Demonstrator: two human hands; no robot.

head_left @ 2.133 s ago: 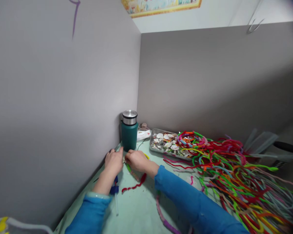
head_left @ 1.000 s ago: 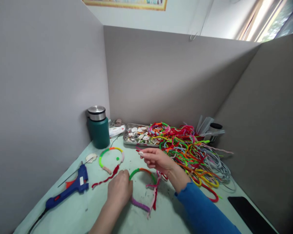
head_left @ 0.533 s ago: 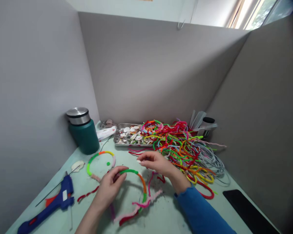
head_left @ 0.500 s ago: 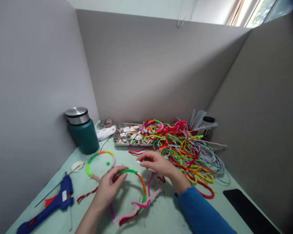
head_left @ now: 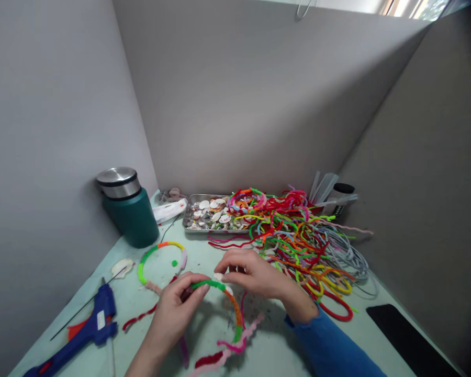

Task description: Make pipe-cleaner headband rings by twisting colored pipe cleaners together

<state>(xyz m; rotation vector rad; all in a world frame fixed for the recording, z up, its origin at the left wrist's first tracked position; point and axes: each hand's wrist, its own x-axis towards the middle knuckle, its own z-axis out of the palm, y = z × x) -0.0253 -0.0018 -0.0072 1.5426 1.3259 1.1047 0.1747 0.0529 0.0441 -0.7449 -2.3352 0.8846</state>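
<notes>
So we've got our left hand (head_left: 178, 306) gripping a fuzzy multicolored ring (head_left: 236, 309), thumb and fingers clamped on its green stretch, with the orange part curving off to their right and some pink strands (head_left: 238, 346) trailing lower down. Our right hand (head_left: 255, 272) has thumb and fingers pinched on a little white piece (head_left: 219, 276), right next to that green bit; we can't tell if the two touch. A second ring (head_left: 141, 271) lies on the counter (head_left: 275, 343) just past our left fingers, with a blue glue gun (head_left: 102, 314) off to their left. Beyond our right fingers: a metal tray (head_left: 215, 231) and a messy pile of fuzzy stems (head_left: 298, 241).
</notes>
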